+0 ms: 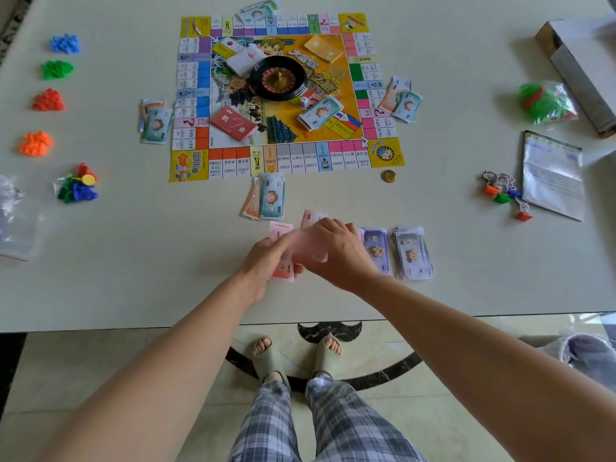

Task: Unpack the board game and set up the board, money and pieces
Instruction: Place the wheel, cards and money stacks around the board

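Near the table's (133,261) front edge, below the board (195,166), the left hand (266,260) grips a stack of pink notes (283,273), its curled fingers covering most of it. The right hand (338,251) bends its fingers over a loose note (311,251) smeared by motion blur; its thumb is hidden, so whether it pinches that note cannot be told. It also covers part of the purple notes (378,250), and the box (580,65) and a clear bag (15,221) are cut off at the frame's edges.
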